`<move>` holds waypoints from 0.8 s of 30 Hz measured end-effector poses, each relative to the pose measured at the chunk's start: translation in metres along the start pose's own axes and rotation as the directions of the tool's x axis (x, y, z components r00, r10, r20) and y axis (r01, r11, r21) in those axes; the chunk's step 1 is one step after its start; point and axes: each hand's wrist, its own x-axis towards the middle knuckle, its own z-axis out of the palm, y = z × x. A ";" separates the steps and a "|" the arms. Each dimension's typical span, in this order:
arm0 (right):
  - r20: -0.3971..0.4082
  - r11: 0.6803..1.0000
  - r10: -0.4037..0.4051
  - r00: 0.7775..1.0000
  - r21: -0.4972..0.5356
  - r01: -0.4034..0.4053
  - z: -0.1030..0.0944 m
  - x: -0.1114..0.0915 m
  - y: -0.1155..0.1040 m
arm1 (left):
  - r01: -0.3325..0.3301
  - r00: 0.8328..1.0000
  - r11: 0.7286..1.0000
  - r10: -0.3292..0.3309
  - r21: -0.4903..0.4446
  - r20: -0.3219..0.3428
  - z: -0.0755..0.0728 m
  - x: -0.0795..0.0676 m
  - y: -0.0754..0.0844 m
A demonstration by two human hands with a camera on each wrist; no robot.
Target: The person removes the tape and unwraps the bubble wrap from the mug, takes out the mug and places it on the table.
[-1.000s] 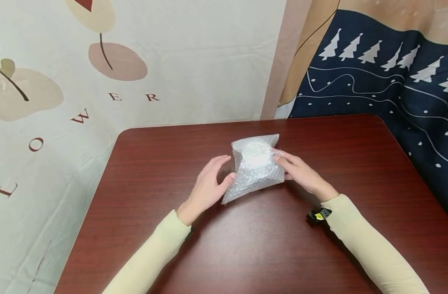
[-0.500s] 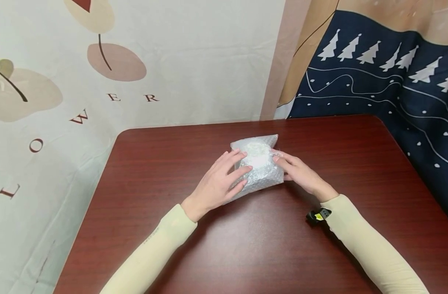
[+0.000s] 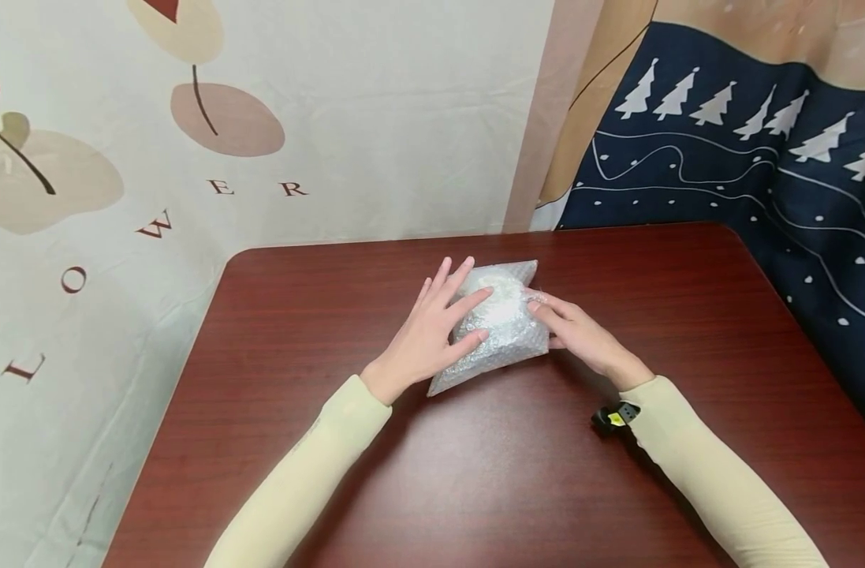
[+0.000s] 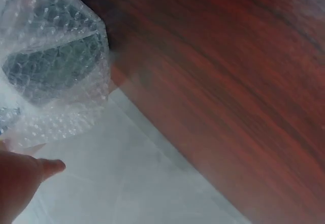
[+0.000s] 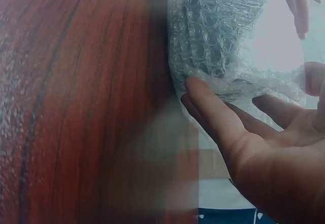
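In the head view a pillow-shaped package in clear bubble wrap (image 3: 510, 335) lies on the dark red-brown table (image 3: 432, 489). My left hand (image 3: 428, 331) reaches over its left side with straight, spread fingers, thumb and forefinger lying across the wrap. My right hand (image 3: 584, 335) holds the right end, thumb on top and other fingers along the side and lower edge. Up close in the right wrist view, fingertips press against the wrap's edge. Something dark shows through the bubbles. A bit of the left hand and the wrapped package (image 4: 56, 61) appear in the left wrist view.
A black device with a yellow label (image 3: 614, 418) sits at the right cuff. Behind the table hangs a pale printed cloth (image 3: 389, 118), and a navy cloth with white trees (image 3: 687, 166) hangs at the right.
My left hand has moved from beside the package onto its left part, then shifted a little farther away from me, fingers straightening and spreading. The right hand and package stay nearly still.
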 end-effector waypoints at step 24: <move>-0.157 0.556 -0.740 0.654 -0.690 0.463 0.012 -0.017 -0.014 | -0.052 0.998 0.999 0.052 -0.007 0.020 0.010 -0.002 -0.006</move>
